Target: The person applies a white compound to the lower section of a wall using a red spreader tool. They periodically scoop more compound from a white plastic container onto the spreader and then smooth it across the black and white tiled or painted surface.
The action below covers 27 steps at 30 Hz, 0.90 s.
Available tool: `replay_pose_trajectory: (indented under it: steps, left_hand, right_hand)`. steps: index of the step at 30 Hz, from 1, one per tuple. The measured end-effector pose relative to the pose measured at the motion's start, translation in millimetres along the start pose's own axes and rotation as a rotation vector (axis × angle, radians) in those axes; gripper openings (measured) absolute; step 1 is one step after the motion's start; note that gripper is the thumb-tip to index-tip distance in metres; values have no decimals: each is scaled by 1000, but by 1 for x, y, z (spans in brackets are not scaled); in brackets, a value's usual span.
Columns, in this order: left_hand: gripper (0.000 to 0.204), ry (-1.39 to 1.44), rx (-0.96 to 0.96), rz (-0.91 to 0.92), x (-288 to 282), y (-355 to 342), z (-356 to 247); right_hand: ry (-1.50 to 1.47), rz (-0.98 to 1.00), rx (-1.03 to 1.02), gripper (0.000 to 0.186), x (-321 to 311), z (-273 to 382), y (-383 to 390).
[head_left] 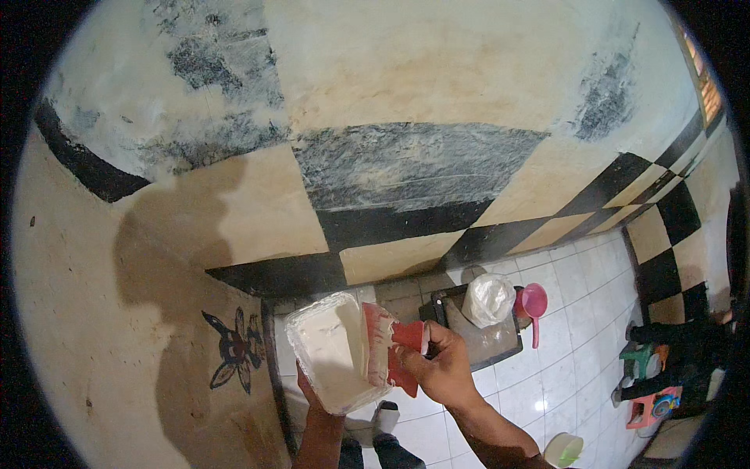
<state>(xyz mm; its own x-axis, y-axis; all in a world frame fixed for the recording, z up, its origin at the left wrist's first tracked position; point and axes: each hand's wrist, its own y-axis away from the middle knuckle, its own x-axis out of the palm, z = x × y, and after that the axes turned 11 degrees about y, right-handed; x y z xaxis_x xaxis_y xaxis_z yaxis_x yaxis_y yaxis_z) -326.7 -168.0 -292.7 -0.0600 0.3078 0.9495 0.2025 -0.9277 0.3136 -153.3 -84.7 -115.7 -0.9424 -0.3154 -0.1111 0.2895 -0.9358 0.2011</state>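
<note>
In front of me is a white plastic tub [294,334] of creamy off-white paste [331,338]. My left hand [310,392] grips the tub from its near left side, most of the fingers hidden behind it. A wide red putty spreader [378,344], its blade smeared with paste, is in my right hand [444,366]. The fingers are closed round its handle, and the blade lies across the tub's right rim. Beyond the tub rises a checkered wall [406,234] in black and cream, with a patchy whitish coat over parts of its black squares.
A dark-edged tray [500,344] on the tiled floor [562,344] bears a white plastic bag [491,299]. Beside it is a pink dipper [535,300]. A pale bowl [562,450] sits lower right. Farther right are a person in dark clothes [687,352], a green stool [636,363] and a red stool [641,413].
</note>
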Motion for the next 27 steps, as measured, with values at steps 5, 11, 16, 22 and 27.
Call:
replay_pose_trajectory:
  steps: [5,11,16,22,27]
  left_hand:
    - [66,-10,-10,-19,0,1,8]
    - [63,-24,-1,-33,1,-3,10]
    - [60,-53,-1,-40,5,-7,16]
    - [59,72,-140,37,60,-12,29]
    - [61,-146,-77,48,60,-18,27]
  right_hand:
    - [135,-88,-14,12,1,14,0]
    - [469,-118,-91,11,-2,5,-1]
    - [680,-113,-139,14,-4,2,-10]
    - [677,-115,-150,15,4,8,-12]
    - [671,-93,-160,16,17,18,-15]
